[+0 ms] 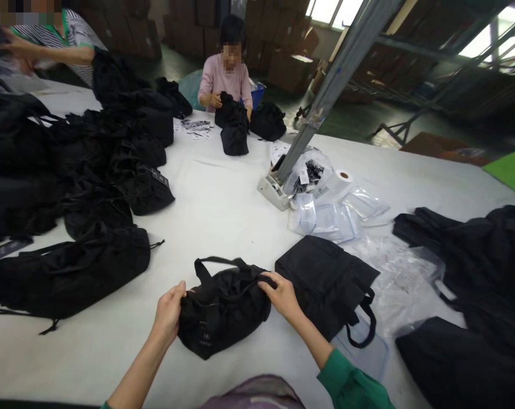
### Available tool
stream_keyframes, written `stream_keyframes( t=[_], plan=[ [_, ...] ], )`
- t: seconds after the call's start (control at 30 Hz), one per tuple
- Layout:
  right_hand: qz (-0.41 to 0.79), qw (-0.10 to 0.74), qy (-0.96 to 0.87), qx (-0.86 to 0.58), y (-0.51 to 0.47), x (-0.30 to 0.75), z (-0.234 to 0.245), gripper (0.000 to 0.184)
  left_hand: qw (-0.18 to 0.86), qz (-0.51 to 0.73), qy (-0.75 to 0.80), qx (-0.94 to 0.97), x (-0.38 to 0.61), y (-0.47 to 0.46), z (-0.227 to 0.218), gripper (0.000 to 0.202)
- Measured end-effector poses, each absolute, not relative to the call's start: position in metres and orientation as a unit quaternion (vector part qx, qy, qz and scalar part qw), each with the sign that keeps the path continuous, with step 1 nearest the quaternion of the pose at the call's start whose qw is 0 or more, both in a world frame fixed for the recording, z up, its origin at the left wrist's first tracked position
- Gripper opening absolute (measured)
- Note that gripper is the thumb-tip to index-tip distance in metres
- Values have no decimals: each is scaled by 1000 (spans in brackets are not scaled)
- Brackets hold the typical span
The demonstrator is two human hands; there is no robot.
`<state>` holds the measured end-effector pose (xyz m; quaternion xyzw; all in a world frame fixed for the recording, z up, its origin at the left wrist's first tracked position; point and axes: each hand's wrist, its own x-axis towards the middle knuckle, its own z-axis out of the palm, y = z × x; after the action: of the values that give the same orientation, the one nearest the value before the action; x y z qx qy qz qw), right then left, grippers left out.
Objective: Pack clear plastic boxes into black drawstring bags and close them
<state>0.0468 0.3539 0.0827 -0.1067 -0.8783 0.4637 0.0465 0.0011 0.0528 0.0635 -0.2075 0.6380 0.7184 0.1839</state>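
Note:
A black fabric bag (227, 309) with a strap handle lies in front of me on the white table. My left hand (169, 309) pinches its left edge, thumb on top. At the upper right edge, my right hand (281, 292) grips the same bag between thumb and fingers. Small light printing shows on the bag's lower front. Just right of my right hand lies a flat black tote bag (321, 278) with loop handles. To the left, a long black drawstring bag (78, 272) rests on its side.
Black bags (91, 142) are heaped at the left. A grey metal post (325, 96) rises from the table beside clear plastic pouches (325, 218) and a white roll (340, 180). Black fabric (483, 272) lies at the right. A person in pink (227, 79) handles a black bag across the table.

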Motion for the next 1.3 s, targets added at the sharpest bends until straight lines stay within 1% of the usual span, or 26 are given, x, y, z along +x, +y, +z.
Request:
stream_keyframes(
  t=[0.07, 0.13, 0.23, 0.27, 0.33, 0.37, 0.4, 0.5, 0.6, 0.7, 0.8, 0.87, 0.9, 0.97, 1.03, 1.13, 1.23, 1.3],
  plan=[
    [440, 59, -891, -98, 350, 50, 86, 21, 203, 705, 662, -151, 3, 49, 72, 41],
    [412, 57, -907, -67, 346, 50, 92, 20, 213, 640, 738, -23, 1, 46, 90, 41],
    [381, 31, -924, 10, 344, 48, 102, 23, 228, 441, 849, 178, -4, 50, 115, 57],
    [370, 26, -928, 35, 345, 49, 103, 24, 230, 367, 874, 221, -6, 53, 120, 57],
    [342, 24, -936, 83, 351, 52, 102, 21, 230, 276, 892, 273, -7, 57, 120, 40],
    [326, 28, -939, 105, 356, 54, 100, 20, 231, 266, 890, 289, -6, 57, 116, 32],
    [311, 32, -942, 125, 362, 58, 97, 21, 231, 276, 883, 302, -5, 55, 110, 30],
    [284, 40, -946, 148, 379, 69, 87, 29, 222, 341, 861, 304, 1, 39, 89, 35],
    [285, 34, -952, 105, 384, 79, 90, 28, 233, 369, 853, 285, 4, 21, 82, 37],
    [264, 37, -962, 61, 372, 86, 117, 22, 251, 341, 859, 287, -3, 15, 100, 34],
    [250, 88, -960, 89, 344, 94, 153, 34, 165, 327, 876, 314, -15, 29, 129, 33],
    [244, 93, -955, 140, 321, 96, 164, 33, 132, 344, 864, 344, -22, 51, 143, 31],
    [227, 85, -957, 156, 310, 96, 165, 31, 139, 343, 857, 359, -25, 63, 147, 30],
    [171, 74, -970, 156, 294, 96, 156, 21, 184, 305, 853, 381, -29, 88, 150, 27],
    [123, 84, -978, 148, 286, 96, 141, 10, 236, 258, 845, 405, -31, 105, 147, 23],
    [114, 115, -969, 186, 289, 100, 126, 14, 283, 235, 813, 453, -29, 113, 142, 18],
    [125, 123, -962, 210, 296, 97, 124, 17, 276, 232, 802, 476, -21, 113, 137, 19],
    [122, 121, -963, 207, 298, 91, 126, 20, 272, 256, 805, 461, -16, 115, 130, 22]
  ],
)
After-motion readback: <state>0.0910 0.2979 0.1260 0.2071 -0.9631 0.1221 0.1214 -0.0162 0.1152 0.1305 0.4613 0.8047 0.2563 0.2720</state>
